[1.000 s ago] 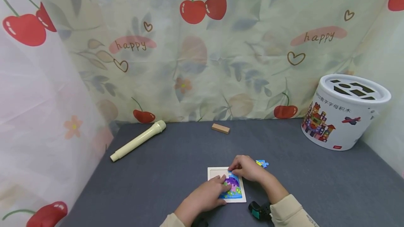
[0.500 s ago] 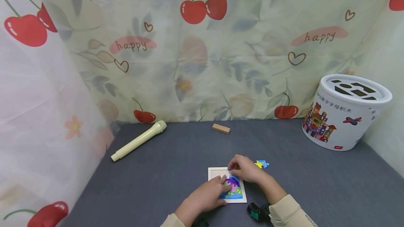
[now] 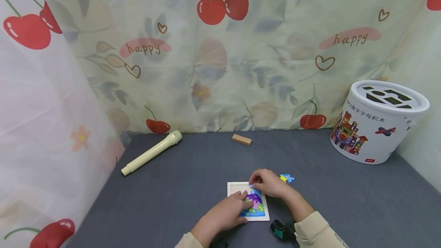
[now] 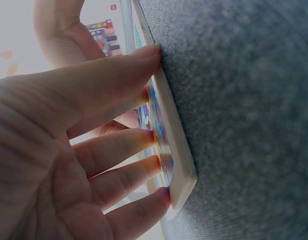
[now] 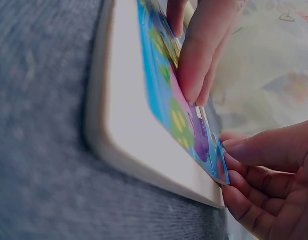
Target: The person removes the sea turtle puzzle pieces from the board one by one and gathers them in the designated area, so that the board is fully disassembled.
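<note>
A white-rimmed jigsaw tray lies on the dark table, its right part filled with a purple, pink, green and blue picture. My left hand rests on the tray, its fairly straight fingertips pressing the picture. The thumb touches the tray's rim in the left wrist view. At the tray's far edge, my right hand pinches a blue puzzle piece between thumb and fingers. That piece stands tilted against the picture's edge in the right wrist view. Part of the tray is hidden under the left hand.
Yellow and blue puzzle pieces lie just beyond the right hand. Farther back are a small wooden block and a cream microphone-shaped stick. A white bucket with a slotted lid stands at the right. A black strap is by the right wrist.
Both hands hold nearly the same places. The right fingers shift only slightly at the tray's far edge, and the view moves a little.
</note>
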The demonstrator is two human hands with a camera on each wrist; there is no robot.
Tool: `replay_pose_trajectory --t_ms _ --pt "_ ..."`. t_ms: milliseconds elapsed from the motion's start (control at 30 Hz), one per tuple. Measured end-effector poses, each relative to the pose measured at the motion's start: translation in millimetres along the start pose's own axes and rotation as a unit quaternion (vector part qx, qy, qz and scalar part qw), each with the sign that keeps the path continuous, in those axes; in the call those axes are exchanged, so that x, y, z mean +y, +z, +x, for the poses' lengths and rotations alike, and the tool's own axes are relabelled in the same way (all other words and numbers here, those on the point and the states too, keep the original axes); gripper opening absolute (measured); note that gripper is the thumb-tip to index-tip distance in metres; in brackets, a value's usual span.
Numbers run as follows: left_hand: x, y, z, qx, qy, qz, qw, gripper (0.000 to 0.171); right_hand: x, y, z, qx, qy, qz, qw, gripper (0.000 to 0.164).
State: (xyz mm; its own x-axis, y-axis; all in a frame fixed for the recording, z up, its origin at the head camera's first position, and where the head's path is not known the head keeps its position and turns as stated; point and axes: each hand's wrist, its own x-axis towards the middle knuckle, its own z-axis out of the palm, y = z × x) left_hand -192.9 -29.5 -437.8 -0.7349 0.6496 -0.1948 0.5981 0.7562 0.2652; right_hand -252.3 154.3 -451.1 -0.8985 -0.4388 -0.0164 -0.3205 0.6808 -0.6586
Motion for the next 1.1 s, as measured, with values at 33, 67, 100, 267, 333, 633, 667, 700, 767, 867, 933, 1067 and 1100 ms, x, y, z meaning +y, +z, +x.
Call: replay_pose_trajectory --t_ms 33,67,100,267,333,633,667,700,767,867,933,1067,1100 --pt "0.3 -0.3 0.1 -0.001 -0.001 0.001 1.0000 0.047 0.9 -0.8 0.0 -0.002 -0.002 0.007 1.000 0.007" --pt "0.7 -0.6 0.2 -0.003 -0.001 0.002 1.0000 0.046 1.9 -1.9 0.0 -0.003 -0.006 0.014 1.000 0.008" --pt "1.1 -0.9 0.2 -0.005 -0.002 0.004 1.0000 0.046 2.9 -2.9 0.0 -0.005 -0.012 0.024 1.000 0.009" --pt "3.2 -1.6 0.3 -0.004 -0.005 0.009 0.9999 0.045 9.1 -8.2 0.9 -0.013 -0.043 0.058 0.997 0.009" --pt "3.2 -1.0 0.6 -0.004 -0.004 0.010 0.9999 0.045 10.7 -9.6 1.1 -0.022 -0.046 0.067 0.996 0.009" --pt "1.7 1.1 1.1 -0.010 -0.006 0.003 0.9999 0.046 11.6 -12.1 0.4 -0.050 -0.043 0.092 0.994 0.010" --pt "1.8 1.3 1.0 -0.009 -0.006 0.003 0.9999 0.046 11.4 -12.6 0.2 -0.052 -0.042 0.096 0.993 0.011" --pt "1.8 1.6 0.8 -0.007 -0.006 0.004 1.0000 0.046 11.3 -13.2 0.0 -0.054 -0.039 0.102 0.993 0.011" --pt "1.9 1.8 0.6 -0.004 -0.004 0.006 1.0000 0.046 11.2 -13.5 -0.4 -0.056 -0.033 0.112 0.992 0.013" --pt "2.2 1.5 0.2 0.002 0.000 0.013 0.9999 0.046 12.0 -13.2 -0.9 -0.051 -0.020 0.131 0.990 0.013" --pt "2.4 1.0 -0.3 0.007 0.002 0.016 0.9998 0.046 13.5 -13.6 -1.3 -0.045 -0.010 0.145 0.988 0.013" --pt "2.9 0.5 -1.0 0.013 0.003 0.017 0.9998 0.046 19.1 -19.2 -3.4 -0.038 0.004 0.165 0.986 0.014" --pt "3.0 0.6 -1.2 0.014 0.002 0.016 0.9998 0.046 20.9 -21.5 -4.3 -0.036 0.005 0.165 0.986 0.015"
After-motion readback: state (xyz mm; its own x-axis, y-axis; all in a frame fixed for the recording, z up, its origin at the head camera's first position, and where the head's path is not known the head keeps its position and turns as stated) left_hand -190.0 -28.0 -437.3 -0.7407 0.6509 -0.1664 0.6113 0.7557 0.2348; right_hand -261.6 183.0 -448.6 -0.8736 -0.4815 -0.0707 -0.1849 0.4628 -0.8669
